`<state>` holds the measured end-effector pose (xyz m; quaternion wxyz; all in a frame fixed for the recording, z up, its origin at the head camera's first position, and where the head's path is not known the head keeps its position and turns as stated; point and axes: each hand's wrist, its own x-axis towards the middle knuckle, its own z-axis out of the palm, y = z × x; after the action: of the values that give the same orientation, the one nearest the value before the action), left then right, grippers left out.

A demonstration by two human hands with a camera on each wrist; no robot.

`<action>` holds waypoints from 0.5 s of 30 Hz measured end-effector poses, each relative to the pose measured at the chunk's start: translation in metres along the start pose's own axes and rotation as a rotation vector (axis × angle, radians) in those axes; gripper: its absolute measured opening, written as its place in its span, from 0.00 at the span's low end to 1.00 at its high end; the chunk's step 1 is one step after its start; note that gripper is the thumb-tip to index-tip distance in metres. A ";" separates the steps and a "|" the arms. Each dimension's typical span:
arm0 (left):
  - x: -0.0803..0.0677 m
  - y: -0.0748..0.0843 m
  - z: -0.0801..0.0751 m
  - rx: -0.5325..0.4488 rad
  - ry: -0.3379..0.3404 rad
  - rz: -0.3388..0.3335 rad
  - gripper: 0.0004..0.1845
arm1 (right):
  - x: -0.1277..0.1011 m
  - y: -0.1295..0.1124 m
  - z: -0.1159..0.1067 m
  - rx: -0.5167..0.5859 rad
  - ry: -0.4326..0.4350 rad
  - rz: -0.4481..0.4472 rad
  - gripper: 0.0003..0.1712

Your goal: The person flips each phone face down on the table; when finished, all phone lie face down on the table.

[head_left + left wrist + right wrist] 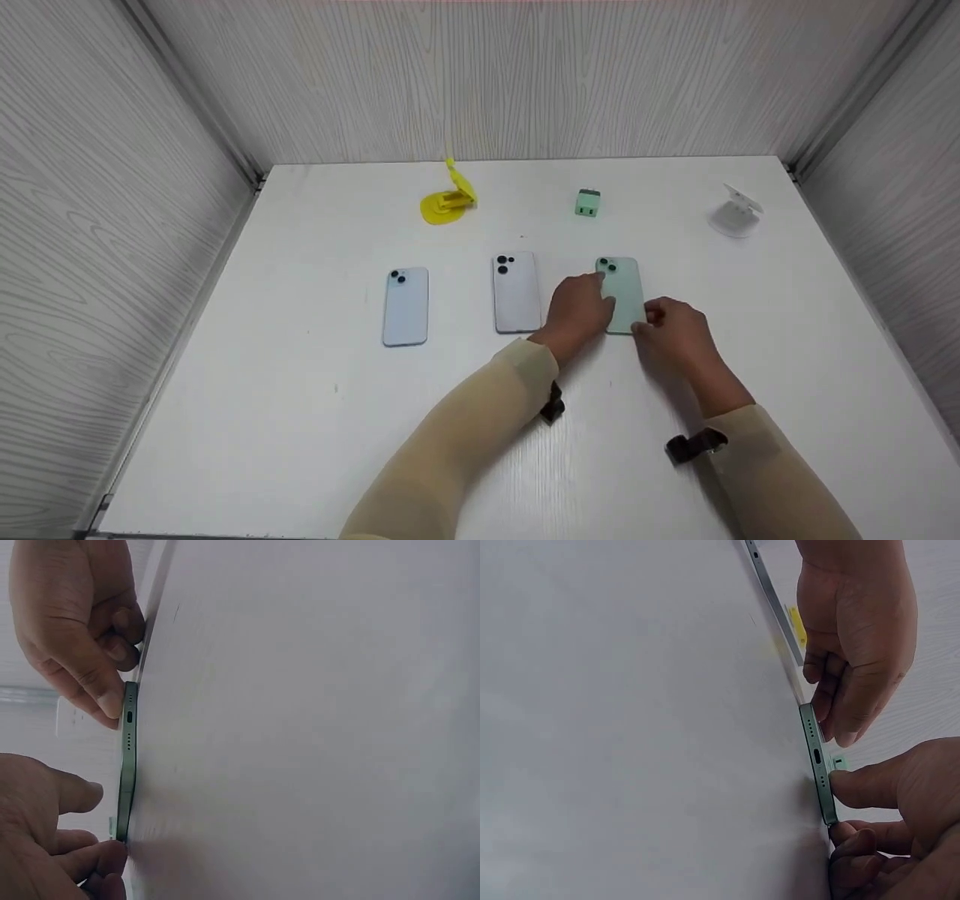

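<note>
Both hands are on the green phone (624,294), which lies face down and flat on the counter (300,420) — the left hand (577,311) covers its left edge with fingers curled down onto it, the right hand (675,330) pinches its near right corner. In the wrist views the fingertips (840,781) sit right at the bottom edge by the charging port, and the phone doesn't look lifted yet.

What could go wrong: the grip is all fingertips on a thin, slick edge, so if the person peels it up fast it could slip and slap back down on the counter, screen side first. The white phone (516,292) is just beside the left hand, close enough that a sideways drag or a stray knuckle could nudge it out of line. The blue phone (406,306) is further left, probably safe.

Beyond the hands sit a yellow stand (448,202), a green charger (588,202) and, off to the right, a white stand (735,211) — all well apart, so no real risk there unless the phone gets swung wide.
</note>
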<state>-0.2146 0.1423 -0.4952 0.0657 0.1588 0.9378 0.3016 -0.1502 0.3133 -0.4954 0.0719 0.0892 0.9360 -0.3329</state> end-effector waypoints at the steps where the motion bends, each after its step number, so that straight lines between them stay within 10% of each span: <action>1: 0.000 0.000 0.000 0.017 -0.004 0.016 0.25 | -0.001 0.000 0.000 -0.009 0.003 -0.010 0.30; 15: -0.005 -0.013 -0.026 0.301 0.027 0.147 0.35 | -0.007 -0.012 -0.002 -0.113 0.185 -0.179 0.35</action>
<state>-0.2188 0.1162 -0.4816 0.0062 0.2312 0.9590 0.1636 -0.1459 0.3045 -0.4854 -0.0399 0.0315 0.9600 -0.2753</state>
